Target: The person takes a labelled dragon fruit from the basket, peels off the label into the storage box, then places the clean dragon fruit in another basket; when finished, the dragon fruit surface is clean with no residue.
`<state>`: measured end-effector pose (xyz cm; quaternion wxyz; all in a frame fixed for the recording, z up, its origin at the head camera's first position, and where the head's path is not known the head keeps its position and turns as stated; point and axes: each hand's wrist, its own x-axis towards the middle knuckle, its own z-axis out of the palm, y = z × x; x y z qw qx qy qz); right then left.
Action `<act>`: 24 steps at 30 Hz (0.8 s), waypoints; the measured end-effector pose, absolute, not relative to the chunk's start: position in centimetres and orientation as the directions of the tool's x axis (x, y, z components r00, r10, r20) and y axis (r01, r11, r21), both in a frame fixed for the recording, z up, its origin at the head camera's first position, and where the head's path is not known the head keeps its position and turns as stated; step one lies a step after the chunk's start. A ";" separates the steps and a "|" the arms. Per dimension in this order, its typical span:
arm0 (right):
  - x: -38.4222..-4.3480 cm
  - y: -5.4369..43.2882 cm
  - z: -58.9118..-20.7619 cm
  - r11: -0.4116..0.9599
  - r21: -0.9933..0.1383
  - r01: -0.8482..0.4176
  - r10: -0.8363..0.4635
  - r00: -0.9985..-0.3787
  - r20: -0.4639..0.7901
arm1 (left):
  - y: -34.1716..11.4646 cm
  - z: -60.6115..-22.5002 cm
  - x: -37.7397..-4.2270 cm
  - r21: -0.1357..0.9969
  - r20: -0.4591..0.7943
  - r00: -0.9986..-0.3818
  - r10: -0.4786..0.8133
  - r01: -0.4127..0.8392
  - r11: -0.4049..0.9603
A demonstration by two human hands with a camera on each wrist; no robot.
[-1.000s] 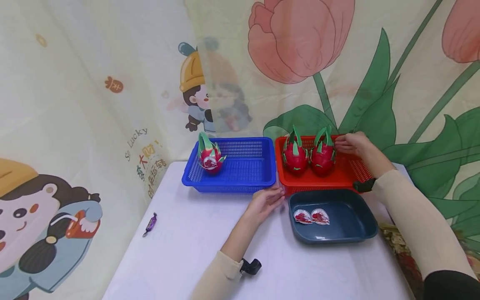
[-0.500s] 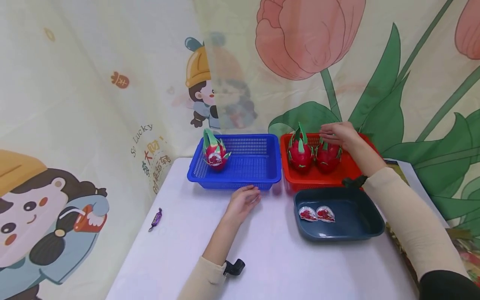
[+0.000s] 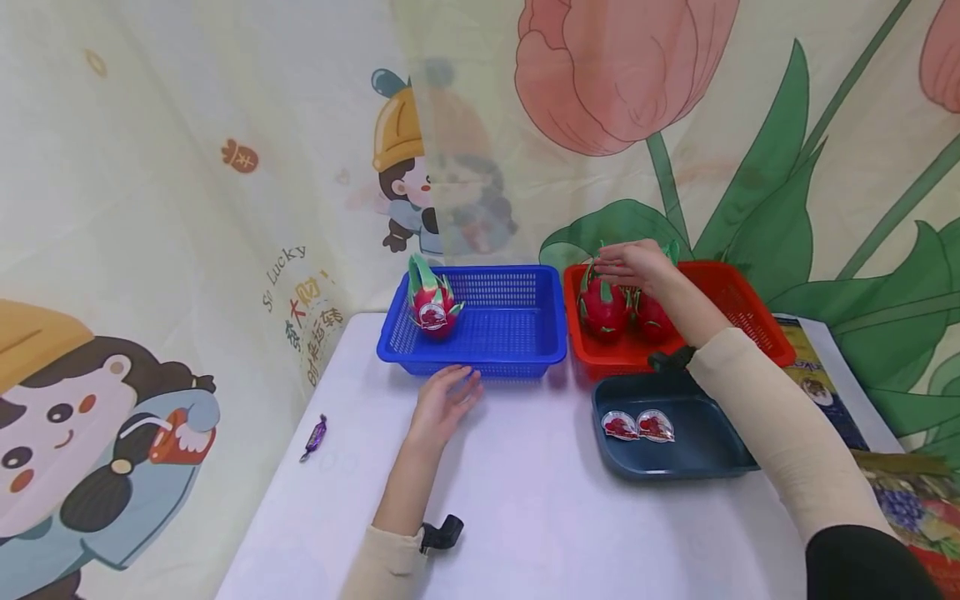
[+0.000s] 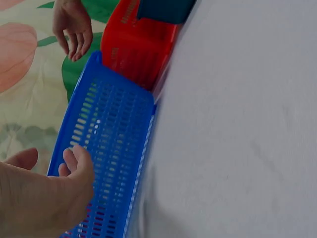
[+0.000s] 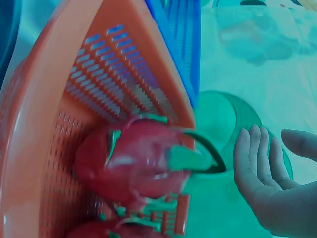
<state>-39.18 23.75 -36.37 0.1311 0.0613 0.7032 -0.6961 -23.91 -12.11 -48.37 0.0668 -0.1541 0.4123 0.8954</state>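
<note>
Dragon fruit (image 3: 605,315), left one in the red basket (image 3: 741,300), sits just below your right hand (image 3: 637,265), fingers straight, gripping nothing; since half a second ago that hand has shifted left; your left hand (image 3: 444,406), fingers loose, likewise.

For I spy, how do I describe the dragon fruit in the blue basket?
On the white table, find the blue basket beside the red basket. At its left end in the head view is a red, green-leafed dragon fruit. It shows a round sticker; the red basket's two fruits show none.
</note>
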 end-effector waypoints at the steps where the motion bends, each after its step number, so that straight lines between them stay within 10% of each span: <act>1: -39.3 23.3 -36.3 0.021 -0.963 0.268 -0.104 -0.958 -0.269 | -12.5 -48.3 -23.9 0.716 -0.329 -0.944 -0.016 -0.238 -0.656; 24: -41.2 13.5 -37.5 0.002 -0.965 0.262 -0.195 -0.946 -0.257 | -17.3 -48.6 -23.6 0.711 -0.320 -0.939 -0.124 -0.152 -0.687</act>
